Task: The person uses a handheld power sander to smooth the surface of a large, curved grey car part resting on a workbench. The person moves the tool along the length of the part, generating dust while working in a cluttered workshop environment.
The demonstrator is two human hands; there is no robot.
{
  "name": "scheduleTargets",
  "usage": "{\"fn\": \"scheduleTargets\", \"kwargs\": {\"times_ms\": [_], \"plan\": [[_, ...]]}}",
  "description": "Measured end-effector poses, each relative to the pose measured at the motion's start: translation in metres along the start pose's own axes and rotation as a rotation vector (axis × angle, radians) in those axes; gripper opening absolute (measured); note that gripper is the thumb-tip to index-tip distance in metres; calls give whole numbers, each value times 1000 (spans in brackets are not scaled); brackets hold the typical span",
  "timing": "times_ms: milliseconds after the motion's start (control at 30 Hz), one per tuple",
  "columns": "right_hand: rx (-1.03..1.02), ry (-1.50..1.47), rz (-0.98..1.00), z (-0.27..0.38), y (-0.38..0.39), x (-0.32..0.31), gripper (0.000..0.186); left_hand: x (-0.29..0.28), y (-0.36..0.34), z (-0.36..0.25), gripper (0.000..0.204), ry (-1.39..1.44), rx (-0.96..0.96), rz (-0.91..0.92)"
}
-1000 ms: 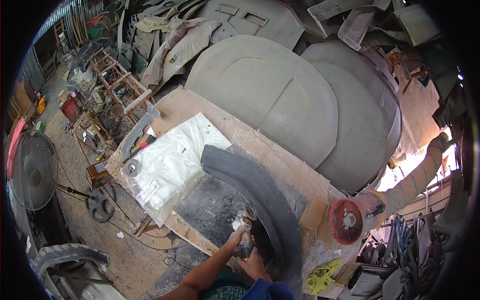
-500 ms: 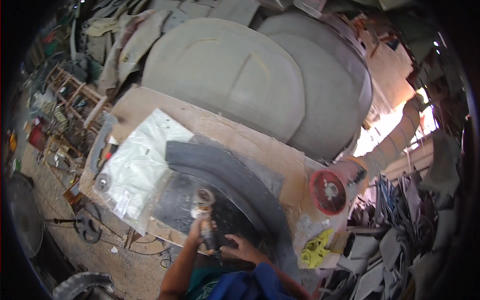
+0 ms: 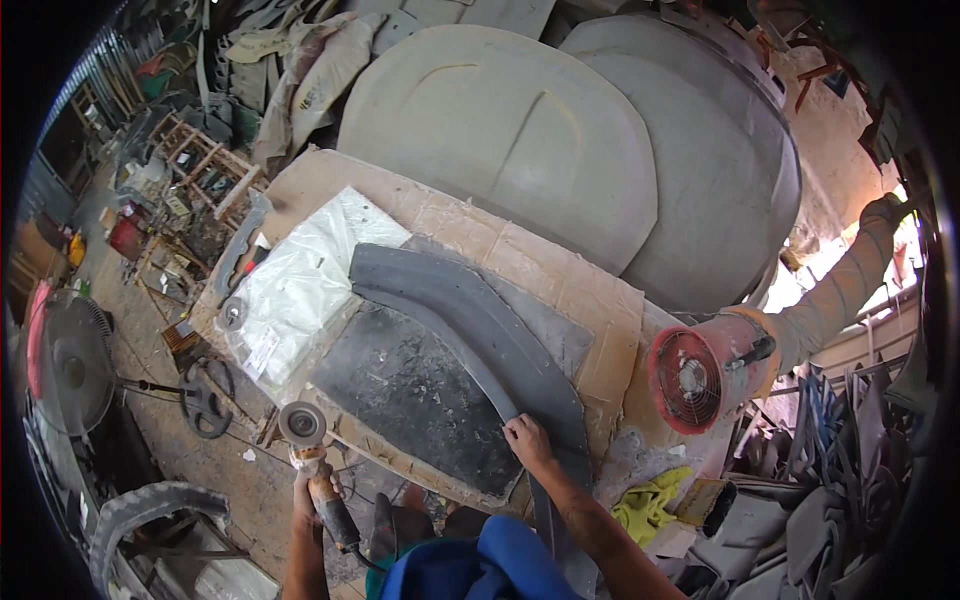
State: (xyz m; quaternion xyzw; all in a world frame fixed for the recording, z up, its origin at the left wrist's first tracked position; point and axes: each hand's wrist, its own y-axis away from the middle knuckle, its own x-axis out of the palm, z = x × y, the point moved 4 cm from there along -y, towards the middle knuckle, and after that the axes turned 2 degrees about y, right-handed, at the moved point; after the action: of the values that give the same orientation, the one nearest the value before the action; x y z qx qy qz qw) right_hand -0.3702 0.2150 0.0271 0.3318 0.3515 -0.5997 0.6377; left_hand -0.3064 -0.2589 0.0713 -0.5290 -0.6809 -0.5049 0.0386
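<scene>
An angle grinder (image 3: 325,488) with an orange and dark body is held upright in my left hand (image 3: 306,496), its round disc (image 3: 302,425) off the near left edge of the workbench. My fingers wrap round its body. On the bench lies a long curved dark grey panel (image 3: 470,310), bending from the upper left down to the near right. My right hand (image 3: 527,443) has its fingers closed over the panel's inner edge. Inside the curve sits a flat, scuffed black sheet (image 3: 410,385).
A white plastic bag (image 3: 305,285) lies on the bench's left, a grinding disc (image 3: 233,312) at its edge. To the right stand a red blower fan (image 3: 690,375) with a duct and a yellow-green cloth (image 3: 650,505). Large grey rounded panels (image 3: 500,140) lean behind. A standing fan (image 3: 75,365) is left.
My left hand has carried the grinder left, from over the black sheet to beyond the bench edge. My right hand has moved right and taken hold of the curved panel. The view has shifted.
</scene>
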Motion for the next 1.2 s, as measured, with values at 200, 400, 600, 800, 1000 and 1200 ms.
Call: {"fn": "scheduleTargets", "kwargs": {"times_ms": [200, 400, 600, 800, 1000, 1200], "plan": [[-70, 218, 22, 16, 15, 18, 16, -28, 70, 40, 44, 171, 146, -134], [-91, -183, 643, 68, 91, 58, 26, -60, 92, 57, 50, 272, 229, -129], [-79, -16, 2, 90, 61, 25, 61, -86, 86, 27, 50, 255, 205, -73], [-65, 305, 219, 77, 57, 25, 67, -94, 55, -16, 50, 175, 129, -27], [-98, -319, 247, 178, 122, 43, 48, -49, 24, -44, 41, 16, -9, -34], [485, -1254, 512, 273, 113, 21, 69, 51, -54, 35, 34, 27, -106, 156]]}}
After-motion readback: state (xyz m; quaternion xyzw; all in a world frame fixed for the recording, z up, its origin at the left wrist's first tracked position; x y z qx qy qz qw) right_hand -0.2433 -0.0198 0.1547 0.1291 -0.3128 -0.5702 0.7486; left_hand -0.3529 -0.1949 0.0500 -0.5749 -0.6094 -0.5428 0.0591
